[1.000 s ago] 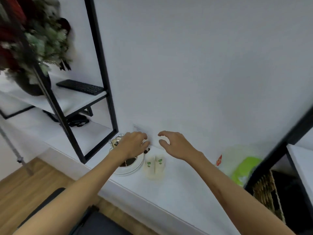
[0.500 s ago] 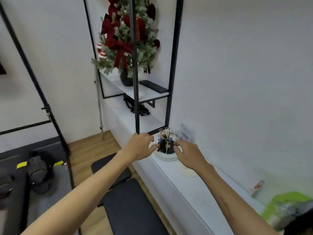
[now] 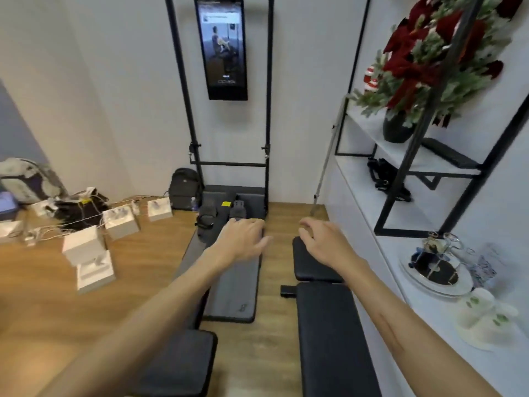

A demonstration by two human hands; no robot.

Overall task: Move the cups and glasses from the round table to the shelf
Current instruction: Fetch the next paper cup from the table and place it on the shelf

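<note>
Item one: our left hand (image 3: 243,239), held out over the floor with its fingers (image 3: 264,241) loose and spread, holding nothing.

Item two: our right hand (image 3: 326,242), just beside the left and apart from it, fingers relaxed and lightly curved, likewise holding nothing. Both hands hang above the dark padded bench (image 3: 329,325) and the grey exercise mat (image 3: 232,282), well apart from the shelf.

Item three: the white shelf (image 3: 429,325) along our right, under a black metal frame (image 3: 406,167). On its lower ledge we count a round clear tray (image 3: 435,285) carrying a wire cup rack (image 3: 438,245) with a dark disc at its base; a clear patterned glass (image 3: 486,265) just beside the tray, against the wall; and two white cups with green leaf marks (image 3: 483,319) standing mouth down, touching one another, near the tray's front edge.

Item four: on the upper shelf boards, a dark vase of red and green foliage (image 3: 423,61), a black keyboard (image 3: 446,151), and below it a tangle of black straps (image 3: 386,179).

Item five: a wall screen (image 3: 221,48) ahead, a black backpack (image 3: 183,187) under it, and white boxes (image 3: 86,253) with cables on the wooden floor at our left.
</note>
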